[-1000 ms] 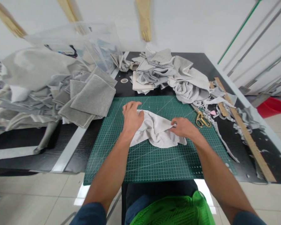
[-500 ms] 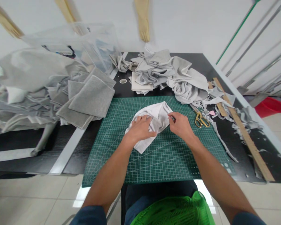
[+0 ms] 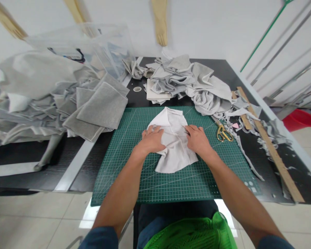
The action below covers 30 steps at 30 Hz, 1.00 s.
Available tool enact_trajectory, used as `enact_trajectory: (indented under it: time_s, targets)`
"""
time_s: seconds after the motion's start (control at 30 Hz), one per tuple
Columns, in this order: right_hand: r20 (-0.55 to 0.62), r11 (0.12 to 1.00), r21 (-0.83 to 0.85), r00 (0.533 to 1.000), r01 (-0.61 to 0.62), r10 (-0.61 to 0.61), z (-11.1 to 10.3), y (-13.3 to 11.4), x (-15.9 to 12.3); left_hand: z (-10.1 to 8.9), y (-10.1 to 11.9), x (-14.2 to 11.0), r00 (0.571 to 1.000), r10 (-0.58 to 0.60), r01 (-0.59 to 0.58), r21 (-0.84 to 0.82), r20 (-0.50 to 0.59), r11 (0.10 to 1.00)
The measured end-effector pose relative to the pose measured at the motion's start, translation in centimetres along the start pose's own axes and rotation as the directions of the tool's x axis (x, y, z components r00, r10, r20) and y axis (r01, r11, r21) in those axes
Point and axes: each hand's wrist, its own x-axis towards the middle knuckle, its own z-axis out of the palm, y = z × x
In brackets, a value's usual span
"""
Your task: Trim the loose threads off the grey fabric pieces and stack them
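In the head view, a pale cloth (image 3: pixel 175 145) is seen lying rumpled on the green mat (image 3: pixel 119 166), between the two hands. Its long axis is turned roughly away from the person: the narrower end is pointed at the far edge of the mat, and the wider end is spread toward the near edge. From the left grip (image 3: pixel 152 140) the cloth lies to the right; from the right grip (image 3: pixel 197 140) it lies to the left. Neither hand can be called nearer, since the cloth is touched by both.

The left grip is laid over the cloth's left edge, the fingers slightly spread and the thumb held apart from them; nothing is seen to be pinched. The right grip is curled at the right edge, its fingers bent; whether it is closed on the fabric cannot be told. Something dark is glimpsed at its fingertips, too small to be named.

The scissors (image 3: pixel 220 129) are placed to the right of the right hand. No brand or label can be read; grid lines are printed on the mat, and any markings on the wooden ruler (image 3: pixel 274 152) are too small to be made out.
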Motion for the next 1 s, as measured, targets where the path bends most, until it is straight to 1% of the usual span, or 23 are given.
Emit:
enact_trajectory:
  time_s: [0.07,0.1,0.13,0.17,0.23,0.27,0.3,0.33,0.37,0.4,0.43,0.5,0.57,0.67,0.7,0.73,0.77,0.83,0.9,1.0]
  targets:
    - [-0.059,0.996,-0.019,0.995,-0.082,0.08,0.1,0.7,0.0,-0.3,-0.7,0.0,0.998,-0.043,0.043,0.01,0.044,0.999]
    - [-0.086,0.992,-0.019,0.989,-0.124,0.122,0.2,1.0,0.1,-0.5,-1.1,0.1,0.997,-0.053,0.052,0.015,0.049,0.999]
    - [-0.107,0.987,-0.011,0.982,-0.16,0.158,0.3,1.3,0.1,-0.7,-1.4,0.1,0.998,-0.05,0.05,0.015,0.033,0.999]
    - [-0.118,0.983,0.004,0.976,-0.185,0.184,0.4,1.5,0.1,-0.8,-1.5,0.2,0.999,-0.035,0.035,0.008,-0.007,0.999]
    - [-0.113,0.978,0.04,0.971,-0.206,0.209,0.5,1.7,0.2,-0.9,-1.4,0.3,0.99,0.031,-0.035,-0.023,-0.136,0.999]
    - [-0.103,0.977,0.054,0.972,-0.208,0.213,0.6,1.6,0.2,-0.8,-1.1,0.4,0.976,0.084,-0.095,-0.047,-0.199,0.994]
    - [-0.088,0.976,0.061,0.973,-0.207,0.212,0.5,1.6,0.3,-0.7,-0.6,0.4,0.958,0.144,-0.166,-0.072,-0.247,0.984]
    - [-0.069,0.977,0.06,0.975,-0.205,0.209,0.5,1.5,0.3,-0.4,-0.1,0.5,0.942,0.21,-0.242,-0.097,-0.261,0.965]
    - [-0.048,0.977,0.054,0.977,-0.206,0.208,0.4,1.3,0.2,-0.2,0.4,0.5,0.932,0.266,-0.302,-0.121,-0.246,0.946]
    - [-0.027,0.977,0.041,0.977,-0.211,0.212,0.2,1.2,0.2,0.2,0.9,0.5,0.929,0.304,-0.335,-0.135,-0.21,0.932]
    - [-0.009,0.975,0.022,0.975,-0.221,0.221,0.1,1.2,0.1,0.5,1.3,0.6,0.934,0.317,-0.34,-0.137,-0.166,0.93]
    - [0.003,0.966,-0.035,0.967,-0.255,0.256,-0.3,1.1,-0.1,1.1,1.9,0.6,0.948,0.303,-0.315,-0.132,-0.101,0.94]
    - [-0.036,0.95,-0.1,0.956,-0.295,0.292,-0.7,1.2,-0.2,1.4,2.0,0.7,0.956,0.287,-0.292,-0.128,-0.061,0.948]
    - [-0.171,0.938,-0.124,0.938,-0.325,0.303,-1.1,1.3,-0.3,1.5,1.8,0.8,0.958,0.287,-0.287,-0.129,-0.019,0.949]
    - [-0.196,0.945,-0.106,0.938,-0.309,0.284,-1.2,1.3,-0.2,1.5,1.7,0.9,0.957,0.289,-0.288,-0.13,-0.011,0.949]
    - [-0.192,0.958,-0.079,0.947,-0.275,0.256,-1.1,1.2,-0.1,1.4,1.7,0.9,0.957,0.291,-0.29,-0.131,-0.007,0.948]
    - [-0.161,0.972,-0.048,0.962,-0.231,0.221,-1.0,1.1,0.1,1.4,1.6,1.0,0.956,0.294,-0.292,-0.132,-0.006,0.947]
    - [-0.049,0.991,0.019,0.99,-0.134,0.135,-0.6,0.5,0.4,1.4,1.5,1.1,0.954,0.299,-0.297,-0.136,-0.006,0.945]
    - [-0.002,0.994,0.051,0.996,-0.094,0.094,0.1,-0.5,0.6,1.5,1.5,1.2,0.953,0.302,-0.299,-0.138,-0.004,0.944]
    - [-0.008,0.993,0.074,0.996,-0.091,0.092,1.1,-2.1,0.7,1.7,1.4,1.4,0.953,0.303,-0.3,-0.139,0.003,0.944]
